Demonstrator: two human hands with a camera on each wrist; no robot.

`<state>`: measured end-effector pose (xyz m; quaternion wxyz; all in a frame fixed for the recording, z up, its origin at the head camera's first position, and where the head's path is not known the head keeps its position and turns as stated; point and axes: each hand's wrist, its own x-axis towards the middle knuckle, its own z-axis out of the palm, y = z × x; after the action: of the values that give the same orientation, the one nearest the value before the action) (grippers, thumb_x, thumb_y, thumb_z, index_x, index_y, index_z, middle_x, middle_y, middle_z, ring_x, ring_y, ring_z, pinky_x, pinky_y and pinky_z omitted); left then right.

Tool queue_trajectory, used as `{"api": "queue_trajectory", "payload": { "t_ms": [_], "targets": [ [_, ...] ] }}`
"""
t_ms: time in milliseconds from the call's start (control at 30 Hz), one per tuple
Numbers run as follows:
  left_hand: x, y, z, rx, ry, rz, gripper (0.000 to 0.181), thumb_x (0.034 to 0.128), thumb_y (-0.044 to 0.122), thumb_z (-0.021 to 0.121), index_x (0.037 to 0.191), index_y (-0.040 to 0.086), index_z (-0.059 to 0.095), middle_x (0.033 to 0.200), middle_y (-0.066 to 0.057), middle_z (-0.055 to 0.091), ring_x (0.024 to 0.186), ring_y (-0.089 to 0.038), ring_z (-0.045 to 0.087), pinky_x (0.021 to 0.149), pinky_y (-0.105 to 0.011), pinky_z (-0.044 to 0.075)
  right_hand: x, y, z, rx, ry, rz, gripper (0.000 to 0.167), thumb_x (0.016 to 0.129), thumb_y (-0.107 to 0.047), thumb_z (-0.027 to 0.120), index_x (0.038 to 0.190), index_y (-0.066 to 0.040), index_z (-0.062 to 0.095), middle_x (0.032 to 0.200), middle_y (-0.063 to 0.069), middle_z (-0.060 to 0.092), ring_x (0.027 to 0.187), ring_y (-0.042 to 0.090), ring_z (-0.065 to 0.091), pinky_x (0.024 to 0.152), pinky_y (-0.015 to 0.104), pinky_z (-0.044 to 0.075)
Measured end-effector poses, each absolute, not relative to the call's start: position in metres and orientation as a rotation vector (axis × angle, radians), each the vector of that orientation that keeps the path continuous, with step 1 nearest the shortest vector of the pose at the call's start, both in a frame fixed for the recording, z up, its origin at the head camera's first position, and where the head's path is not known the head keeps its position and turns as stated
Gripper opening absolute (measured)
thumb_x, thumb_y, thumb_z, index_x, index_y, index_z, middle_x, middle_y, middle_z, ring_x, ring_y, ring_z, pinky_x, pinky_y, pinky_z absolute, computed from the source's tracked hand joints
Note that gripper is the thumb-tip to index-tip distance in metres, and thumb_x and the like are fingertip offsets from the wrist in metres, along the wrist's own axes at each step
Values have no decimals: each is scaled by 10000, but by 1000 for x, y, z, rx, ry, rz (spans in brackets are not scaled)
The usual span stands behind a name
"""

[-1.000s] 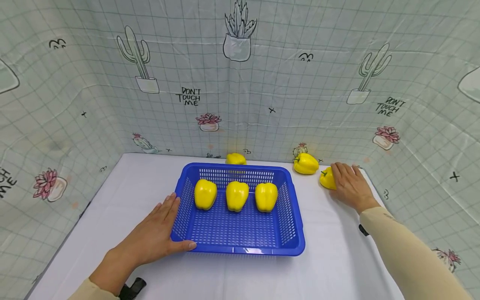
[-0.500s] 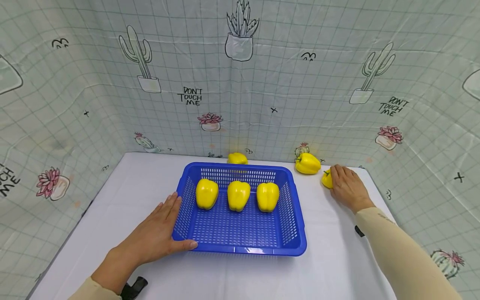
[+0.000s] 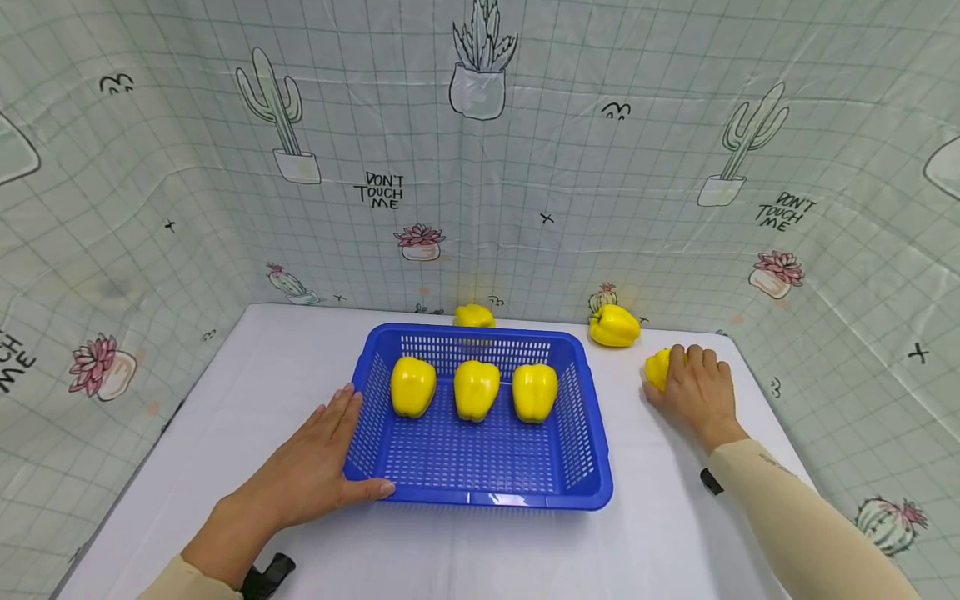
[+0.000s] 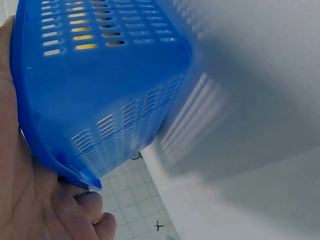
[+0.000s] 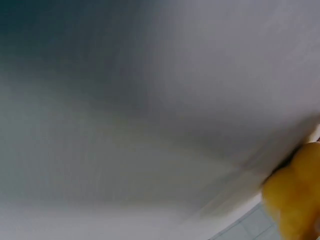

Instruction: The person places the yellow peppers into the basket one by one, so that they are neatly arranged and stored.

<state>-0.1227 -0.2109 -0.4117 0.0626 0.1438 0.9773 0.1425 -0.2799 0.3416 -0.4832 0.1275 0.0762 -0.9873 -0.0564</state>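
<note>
At the right of the head view, the right hand (image 3: 699, 393) curls its fingers round a yellow bell pepper (image 3: 657, 367), covering most of it. The same pepper (image 5: 294, 192) shows at the right edge of the right wrist view. The left hand (image 3: 302, 469) lies along the left side and front-left corner of a blue basket (image 3: 480, 500), its thumb on the front rim. In the left wrist view, that hand (image 4: 45, 200) touches the basket's rim. Three yellow peppers stand in a row inside: left (image 3: 412, 387), middle (image 3: 476, 391) and right (image 3: 535, 392).
Behind the basket lies a yellow pepper (image 3: 474, 316), partly hidden by the rim. Another pepper (image 3: 615, 325) lies near the back edge, behind and left of the right hand. A white-covered table (image 3: 480, 554) carries everything, with a patterned cloth (image 3: 480, 167) hanging round its back and sides.
The right hand has moved slightly toward the person, its fingers more curled and its thumb now visible beside the pepper. The pepper's stem has turned out of sight. The left hand and basket stay put.
</note>
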Motion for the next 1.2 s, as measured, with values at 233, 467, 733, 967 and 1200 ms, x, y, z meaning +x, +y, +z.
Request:
{"api": "queue_trajectory", "payload": {
  "t_ms": [233, 467, 733, 967, 1200],
  "targets": [
    [-123, -211, -413, 419, 2954, 424, 1362, 792, 917, 584, 1633, -93, 227, 1718, -304, 196, 1597, -457, 230, 1290, -614, 221, -262, 331, -474, 118, -2971, -72, 825, 854, -594, 759, 1161, 98, 431, 946, 266, 455, 906, 451, 470, 727, 549, 425],
    [-123, -210, -413, 421, 2951, 434, 1363, 793, 917, 585, 1632, -96, 226, 1718, -307, 191, 1595, -461, 230, 1288, -618, 222, -261, 341, -456, 299, -3086, -41, 1081, 780, -516, 869, 1465, 115, 321, 1350, 383, 443, 1185, 571, 463, 955, 715, 456],
    [-123, -210, -413, 420, 2947, 444, 1348, 802, 888, 617, 1632, -98, 221, 1718, -308, 188, 1598, -461, 223, 1291, -619, 214, -272, 359, -450, 513, -3137, 4, 1062, 772, -428, 915, 1478, 97, 320, 1446, 371, 420, 1273, 542, 455, 1068, 714, 441],
    [-123, -210, -412, 416, 2941, 446, 1348, 801, 890, 613, 1636, -90, 216, 1720, -305, 187, 1598, -460, 223, 1290, -620, 218, -284, 363, -455, 514, -3156, 74, 950, 810, -418, 842, 1418, 119, 347, 1359, 345, 462, 1200, 489, 470, 1079, 687, 451],
    [-123, -211, -412, 421, 2950, 446, 1343, 801, 878, 629, 1633, -95, 222, 1718, -307, 193, 1595, -460, 233, 1288, -620, 222, -292, 363, -458, 485, -3205, 128, 898, 806, -425, 818, 1351, 137, 377, 1156, 289, 491, 1049, 440, 480, 960, 624, 490]
  ]
}}
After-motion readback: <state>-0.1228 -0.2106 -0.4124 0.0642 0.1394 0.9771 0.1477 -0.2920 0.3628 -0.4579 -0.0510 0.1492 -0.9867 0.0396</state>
